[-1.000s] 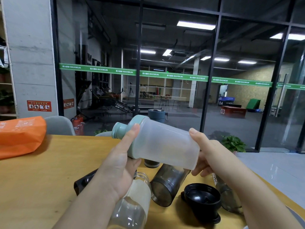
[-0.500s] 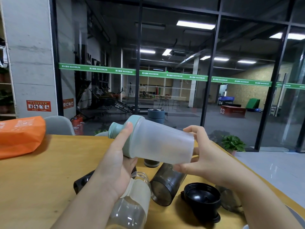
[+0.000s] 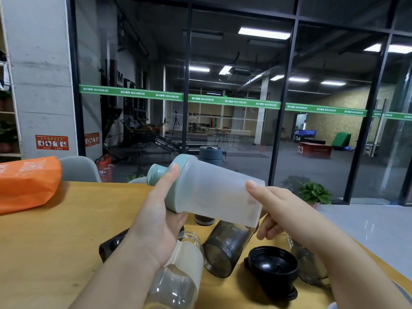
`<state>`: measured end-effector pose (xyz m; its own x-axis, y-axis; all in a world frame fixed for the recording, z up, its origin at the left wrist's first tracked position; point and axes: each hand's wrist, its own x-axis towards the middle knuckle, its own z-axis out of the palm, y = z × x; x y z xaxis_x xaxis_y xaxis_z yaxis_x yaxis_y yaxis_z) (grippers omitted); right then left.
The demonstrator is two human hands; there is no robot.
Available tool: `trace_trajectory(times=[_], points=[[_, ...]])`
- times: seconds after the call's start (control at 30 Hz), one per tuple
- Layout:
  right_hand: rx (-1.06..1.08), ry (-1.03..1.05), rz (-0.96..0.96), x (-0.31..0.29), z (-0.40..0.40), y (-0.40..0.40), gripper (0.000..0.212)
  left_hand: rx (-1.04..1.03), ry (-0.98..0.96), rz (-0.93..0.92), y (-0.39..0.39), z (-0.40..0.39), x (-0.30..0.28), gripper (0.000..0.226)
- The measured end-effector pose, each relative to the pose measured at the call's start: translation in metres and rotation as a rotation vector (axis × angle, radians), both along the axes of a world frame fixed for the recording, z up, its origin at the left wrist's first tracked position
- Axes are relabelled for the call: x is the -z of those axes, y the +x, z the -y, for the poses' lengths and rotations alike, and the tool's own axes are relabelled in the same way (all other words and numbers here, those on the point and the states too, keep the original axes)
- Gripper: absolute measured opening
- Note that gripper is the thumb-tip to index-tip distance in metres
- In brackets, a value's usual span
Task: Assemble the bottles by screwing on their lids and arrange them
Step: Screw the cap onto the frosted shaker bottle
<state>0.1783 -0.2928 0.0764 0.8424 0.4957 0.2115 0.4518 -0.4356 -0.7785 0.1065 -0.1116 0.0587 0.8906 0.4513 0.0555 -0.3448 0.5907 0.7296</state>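
1. Orange bag (image 3: 26,181), lying at the far left of the wooden table (image 3: 55,230).
2. Left hand (image 3: 156,221), wrapped around the teal lid (image 3: 171,175) end of the frosted bottle (image 3: 214,192), thumb pressed along the lid.
3. Frosted bottle, held sideways above the table between both hands, lid pointing left.
4. Clear bottle (image 3: 176,277) and smoky bottle (image 3: 225,248), lying on the table beneath it.
5. Black lid (image 3: 273,269), resting upturned on the table.
6. Right hand (image 3: 276,210), clasping the bottle's base, thumb on top.
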Motion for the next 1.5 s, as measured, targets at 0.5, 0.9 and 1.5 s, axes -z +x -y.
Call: trace_trajectory(times=[0.5, 0.9, 1.5], points=[[-0.123, -0.075, 0.176, 0.003, -0.001, -0.001, 0.093, -0.027, 0.002, -0.013, 0.002, -0.001, 0.003, 0.051], [-0.094, -0.04, 0.244, 0.001, 0.002, -0.002, 0.064, -0.014, -0.012, -0.015, 0.0, -0.002, 0.002, 0.052], [-0.044, -0.141, 0.268, 0.0, 0.01, 0.003, 0.061, 0.083, 0.035, 0.068, 0.003, -0.005, 0.006, 0.052]])
